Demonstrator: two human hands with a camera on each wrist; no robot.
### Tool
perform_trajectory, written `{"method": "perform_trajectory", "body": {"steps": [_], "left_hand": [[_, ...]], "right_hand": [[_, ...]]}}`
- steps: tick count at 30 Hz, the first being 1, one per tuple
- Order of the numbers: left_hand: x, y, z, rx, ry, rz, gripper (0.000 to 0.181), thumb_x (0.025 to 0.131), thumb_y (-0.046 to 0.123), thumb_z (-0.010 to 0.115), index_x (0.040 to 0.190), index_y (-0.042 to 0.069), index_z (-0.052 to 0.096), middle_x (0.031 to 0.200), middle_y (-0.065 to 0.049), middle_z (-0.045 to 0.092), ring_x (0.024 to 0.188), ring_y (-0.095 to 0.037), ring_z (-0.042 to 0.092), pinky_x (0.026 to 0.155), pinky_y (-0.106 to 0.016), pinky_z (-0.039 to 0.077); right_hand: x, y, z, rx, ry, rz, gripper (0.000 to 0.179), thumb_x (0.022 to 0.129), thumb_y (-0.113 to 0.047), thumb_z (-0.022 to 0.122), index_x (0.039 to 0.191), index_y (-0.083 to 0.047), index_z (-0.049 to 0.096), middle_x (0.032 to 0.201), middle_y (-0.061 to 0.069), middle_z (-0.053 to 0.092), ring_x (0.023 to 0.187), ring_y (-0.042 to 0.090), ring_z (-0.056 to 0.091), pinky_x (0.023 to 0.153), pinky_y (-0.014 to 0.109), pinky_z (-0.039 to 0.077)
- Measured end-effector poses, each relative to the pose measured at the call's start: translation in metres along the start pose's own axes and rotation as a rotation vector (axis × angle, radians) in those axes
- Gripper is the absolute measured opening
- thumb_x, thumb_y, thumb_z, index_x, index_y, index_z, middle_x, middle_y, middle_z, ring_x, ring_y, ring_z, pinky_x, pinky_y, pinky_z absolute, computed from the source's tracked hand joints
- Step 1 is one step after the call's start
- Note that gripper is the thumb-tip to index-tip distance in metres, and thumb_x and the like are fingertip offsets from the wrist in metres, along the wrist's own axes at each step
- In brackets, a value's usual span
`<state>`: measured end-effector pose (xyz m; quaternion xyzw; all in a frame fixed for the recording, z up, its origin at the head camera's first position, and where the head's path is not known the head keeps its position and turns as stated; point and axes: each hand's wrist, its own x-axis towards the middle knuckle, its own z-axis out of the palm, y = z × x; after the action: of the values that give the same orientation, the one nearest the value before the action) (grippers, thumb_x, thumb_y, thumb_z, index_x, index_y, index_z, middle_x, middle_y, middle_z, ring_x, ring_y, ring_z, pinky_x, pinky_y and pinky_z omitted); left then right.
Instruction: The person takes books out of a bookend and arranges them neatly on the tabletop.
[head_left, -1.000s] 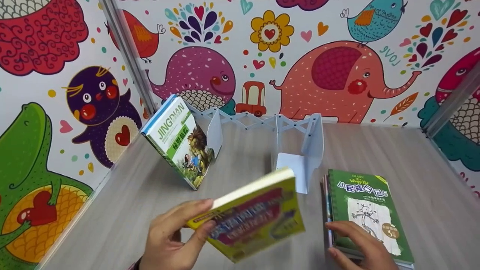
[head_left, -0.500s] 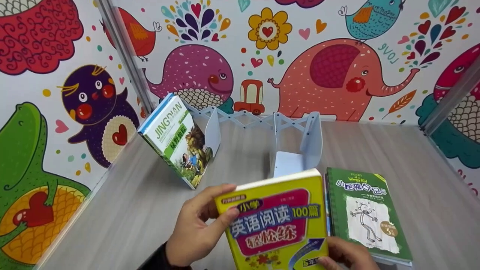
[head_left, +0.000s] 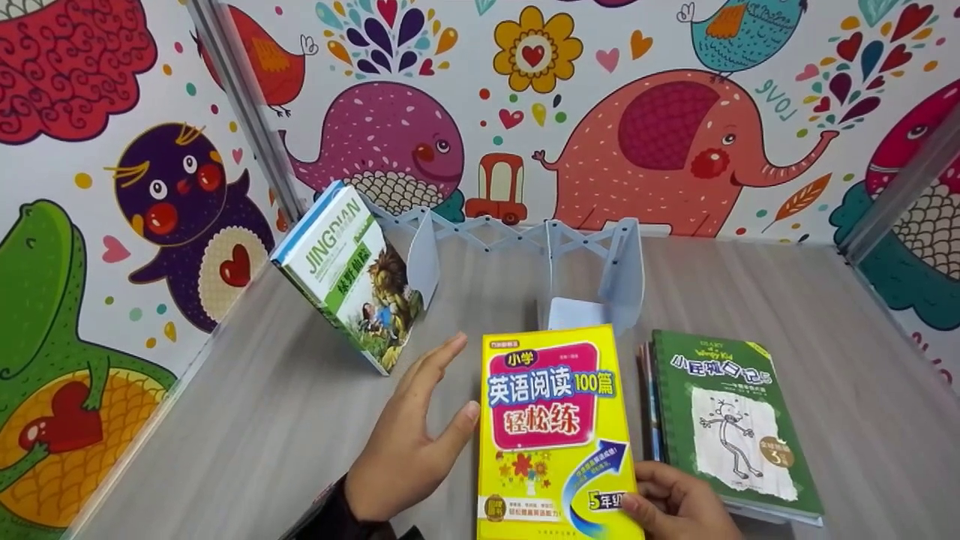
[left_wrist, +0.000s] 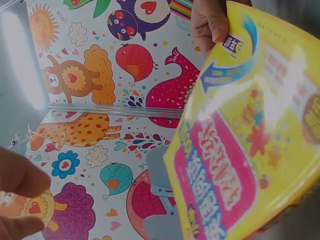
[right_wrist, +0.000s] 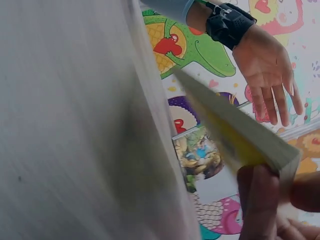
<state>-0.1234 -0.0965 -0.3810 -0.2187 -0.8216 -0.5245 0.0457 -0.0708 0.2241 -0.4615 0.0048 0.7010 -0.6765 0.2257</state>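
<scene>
A yellow book [head_left: 555, 480] with a pink title panel is held up at the front middle, cover toward the head camera. My right hand [head_left: 679, 499] pinches its lower right edge, thumb on the cover; the right wrist view shows the fingers [right_wrist: 257, 195] around the page block. Just left of the book, my left hand [head_left: 412, 435] has its fingers extended and holds nothing. In the left wrist view the yellow book [left_wrist: 245, 125] is apart from the left fingertips [left_wrist: 22, 172]. A green book [head_left: 739, 427] lies on top of a stack beside the right hand.
A light blue folding bookend rack [head_left: 619, 270] stretches along the back of the table [head_left: 480, 292]. At its left end, books with a lion cover [head_left: 360, 292] stand tilted. Cartoon-printed walls [head_left: 480, 45] enclose the back and sides.
The yellow book has turned from tilted to nearly upright, facing the camera. My right hand has moved from the green book's stack to grip it, and my left hand has let go of it.
</scene>
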Motion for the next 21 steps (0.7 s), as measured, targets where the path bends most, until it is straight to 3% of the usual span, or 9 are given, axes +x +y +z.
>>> {"method": "perform_trajectory", "body": {"steps": [6,9,13,16,18,21], "left_hand": [[-0.002,-0.006,0.003,0.079,-0.025,0.012,0.060,0.091,0.035,0.058,0.143,0.035,0.029,0.147,0.007,0.032,0.134,-0.014,0.032,0.104,-0.053,0.034],[-0.003,-0.008,0.005,0.093,-0.037,0.015,0.059,0.091,0.036,0.058,0.143,0.033,0.031,0.147,0.008,0.033,0.134,-0.014,0.032,0.105,-0.051,0.034],[-0.004,-0.010,0.008,0.102,-0.069,0.019,0.060,0.091,0.040,0.057,0.144,0.029,0.032,0.146,0.009,0.034,0.134,-0.012,0.032,0.106,-0.048,0.034],[-0.005,-0.010,0.010,0.115,-0.095,0.034,0.061,0.090,0.044,0.056,0.144,0.024,0.034,0.146,0.008,0.034,0.133,-0.012,0.033,0.105,-0.046,0.035],[-0.004,-0.009,0.010,0.124,-0.107,0.047,0.062,0.090,0.046,0.055,0.144,0.023,0.035,0.146,0.007,0.035,0.133,-0.013,0.034,0.105,-0.047,0.036],[-0.004,-0.007,0.010,0.131,-0.115,0.070,0.060,0.090,0.044,0.056,0.143,0.025,0.034,0.146,0.005,0.035,0.132,-0.014,0.035,0.103,-0.047,0.038]], "right_hand": [[0.010,0.008,0.005,0.050,-0.037,0.080,0.056,0.090,-0.023,0.062,0.127,0.014,0.044,0.102,0.019,0.066,0.090,0.030,0.066,0.081,0.039,0.055],[0.012,0.007,0.007,0.009,-0.024,0.087,0.065,0.088,-0.025,0.064,0.132,0.015,0.038,0.102,0.019,0.066,0.089,0.030,0.066,0.080,0.039,0.055],[0.010,0.000,0.007,-0.137,0.009,0.113,0.077,0.086,-0.032,0.066,0.138,0.013,0.031,0.100,0.013,0.067,0.083,0.029,0.066,0.078,0.038,0.055],[0.003,-0.009,0.009,-0.310,0.046,0.119,0.077,0.084,-0.037,0.067,0.139,0.007,0.036,0.099,0.008,0.066,0.075,0.024,0.063,0.072,0.034,0.055],[-0.005,-0.016,0.013,-0.441,0.090,0.086,0.072,0.084,-0.039,0.067,0.137,0.002,0.042,0.098,0.005,0.063,0.071,0.020,0.061,0.067,0.030,0.054],[-0.018,-0.026,0.021,-0.619,0.191,-0.043,0.059,0.083,-0.037,0.069,0.131,-0.007,0.052,0.101,0.003,0.060,0.068,0.014,0.058,0.063,0.024,0.053]]}}
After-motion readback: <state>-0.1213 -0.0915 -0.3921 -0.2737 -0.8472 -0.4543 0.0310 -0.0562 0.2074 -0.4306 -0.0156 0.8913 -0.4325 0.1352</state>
